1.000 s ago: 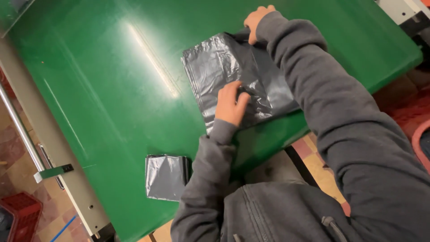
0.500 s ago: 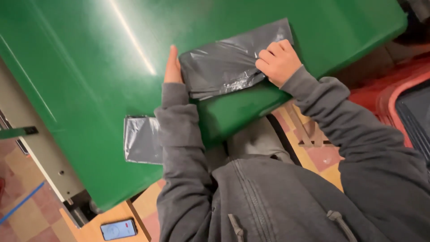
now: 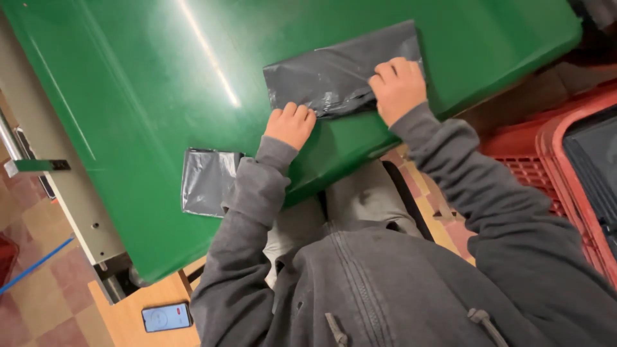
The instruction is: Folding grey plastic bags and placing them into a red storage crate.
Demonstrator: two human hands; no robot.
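Observation:
A folded grey plastic bag point(image 3: 334, 74) lies on the green table point(image 3: 141, 96), a little way in from its near edge. My left hand point(image 3: 290, 125) is curled at the bag's near left corner, with the fingertips tucked against its edge. The fingers of my right hand point(image 3: 398, 87) are closed over the bag's near right edge. Both arms are in grey sleeves. A second grey bag point(image 3: 207, 181), folded into a small square, rests at the table's near edge to the left of my left arm.
Red plastic crates point(image 3: 546, 141) stand to the right of the table, one with a dark liner. A phone point(image 3: 166, 317) lies on a wooden surface below the table's edge. A metal frame point(image 3: 71, 193) runs along the table's left side.
My left hand has moved from the bag's left end, where it lay flat, to its near edge and curled. My right hand stays on the right part of the bag.

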